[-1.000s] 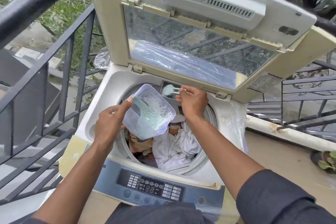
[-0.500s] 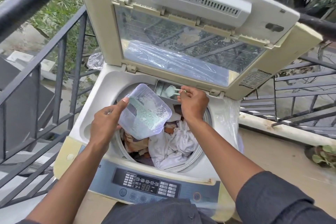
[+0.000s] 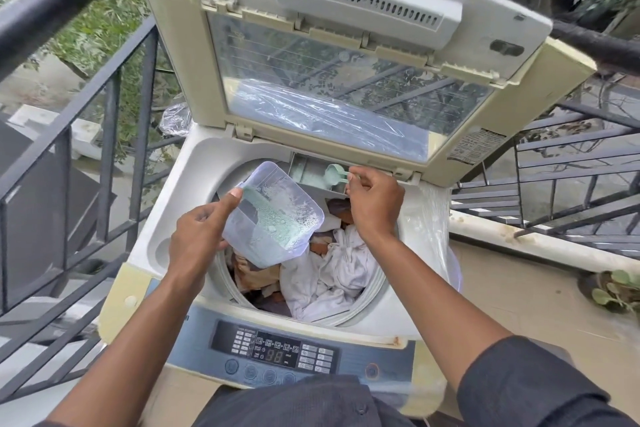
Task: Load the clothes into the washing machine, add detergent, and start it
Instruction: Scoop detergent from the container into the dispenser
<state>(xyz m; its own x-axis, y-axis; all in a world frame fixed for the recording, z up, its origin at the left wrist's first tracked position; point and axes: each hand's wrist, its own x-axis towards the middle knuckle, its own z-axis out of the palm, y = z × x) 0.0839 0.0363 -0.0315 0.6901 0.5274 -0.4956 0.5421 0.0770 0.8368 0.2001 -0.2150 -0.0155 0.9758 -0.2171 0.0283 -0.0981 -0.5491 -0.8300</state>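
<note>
A top-loading washing machine [image 3: 194,184] stands with its lid [image 3: 346,55] raised. White and brown clothes [image 3: 332,270] fill its drum. My left hand [image 3: 201,236] holds a clear plastic tub [image 3: 277,215] of pale green detergent powder, tilted over the drum. My right hand [image 3: 374,204] pinches the handle of a small green scoop [image 3: 336,174], tipped over the open detergent drawer [image 3: 311,172] at the drum's back rim. The control panel [image 3: 277,347] at the front shows 98.
Dark metal balcony railings [image 3: 104,121] run along the left and behind the machine. Stair rails [image 3: 561,191] lie to the right. A potted plant [image 3: 613,291] sits on the tiled floor at the right. Clear plastic wrap [image 3: 429,218] hangs over the machine's right side.
My right hand with the scoop stays at the detergent drawer, and the scoop has tipped slightly. The tub in my left hand has barely moved; the view has shifted a little.
</note>
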